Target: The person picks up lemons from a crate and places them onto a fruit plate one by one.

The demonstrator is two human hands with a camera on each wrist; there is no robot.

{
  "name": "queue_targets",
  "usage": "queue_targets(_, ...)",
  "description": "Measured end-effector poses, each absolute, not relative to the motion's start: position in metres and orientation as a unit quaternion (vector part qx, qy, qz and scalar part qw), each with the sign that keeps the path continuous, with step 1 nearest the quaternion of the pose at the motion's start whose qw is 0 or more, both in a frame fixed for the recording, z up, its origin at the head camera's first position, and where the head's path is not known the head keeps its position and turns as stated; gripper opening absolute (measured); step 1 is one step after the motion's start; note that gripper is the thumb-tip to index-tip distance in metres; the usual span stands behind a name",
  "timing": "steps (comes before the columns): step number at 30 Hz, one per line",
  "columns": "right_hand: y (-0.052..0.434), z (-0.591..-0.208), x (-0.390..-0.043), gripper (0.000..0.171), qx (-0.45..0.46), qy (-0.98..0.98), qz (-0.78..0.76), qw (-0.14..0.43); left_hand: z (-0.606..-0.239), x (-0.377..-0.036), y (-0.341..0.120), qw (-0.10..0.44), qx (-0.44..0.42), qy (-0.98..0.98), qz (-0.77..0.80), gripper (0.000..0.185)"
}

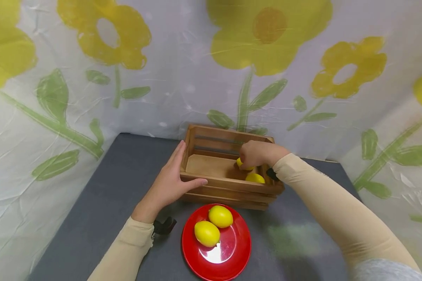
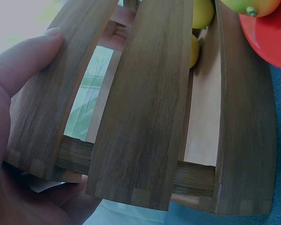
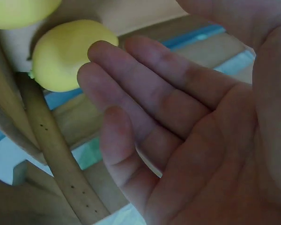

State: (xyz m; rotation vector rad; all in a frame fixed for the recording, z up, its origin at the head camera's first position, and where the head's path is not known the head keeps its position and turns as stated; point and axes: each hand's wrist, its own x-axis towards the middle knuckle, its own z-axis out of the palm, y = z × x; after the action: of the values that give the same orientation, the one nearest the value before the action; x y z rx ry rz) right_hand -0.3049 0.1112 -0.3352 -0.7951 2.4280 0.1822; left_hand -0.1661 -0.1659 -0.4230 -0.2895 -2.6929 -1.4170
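At the near left corner of a slatted wooden crate (image 1: 228, 182), my left hand (image 1: 165, 181) grips it. Its thumb lies along the top front slat (image 2: 79, 61), and the fingers go round the left end. Inside the crate's right part, my right hand (image 1: 261, 152) reaches down over a yellow lemon (image 1: 240, 162). In the right wrist view its fingers are loosely bent, with the fingertips right at that lemon (image 3: 61, 58) and the palm bare. Another lemon (image 1: 255, 178) lies nearby in the crate, by the front wall.
A red plate (image 1: 242, 244) stands on the dark table (image 1: 126, 168) in front of the crate. It bears two lemons, one nearer (image 1: 206, 233) and one farther back (image 1: 220, 216). A flower-printed curtain (image 1: 183, 78) hangs right behind the crate.
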Motion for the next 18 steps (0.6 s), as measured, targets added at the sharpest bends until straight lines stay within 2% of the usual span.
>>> queue_targets(3, 0.110, -0.342, -0.305, 0.042, -0.284, 0.907, 0.085, 0.300, -0.423, -0.167, -0.165, 0.041, -0.095, -0.880, -0.463, 0.133)
queue_targets(8, 0.107, -0.350, -0.300, 0.019, -0.246, 0.908, 0.096, 0.326, -0.425, -0.167, -0.164, 0.045, -0.094, -0.882, -0.459, 0.134)
queue_targets(11, 0.108, -0.353, -0.298, 0.014, -0.222, 0.904, 0.095, 0.352, -0.426, -0.166, -0.163, 0.045, -0.096, -0.882, -0.459, 0.134)
queue_targets(18, 0.113, -0.354, -0.299, 0.036, -0.188, 0.901, 0.108, 0.376, -0.426, -0.167, -0.160, 0.049, -0.100, -0.879, -0.463, 0.133)
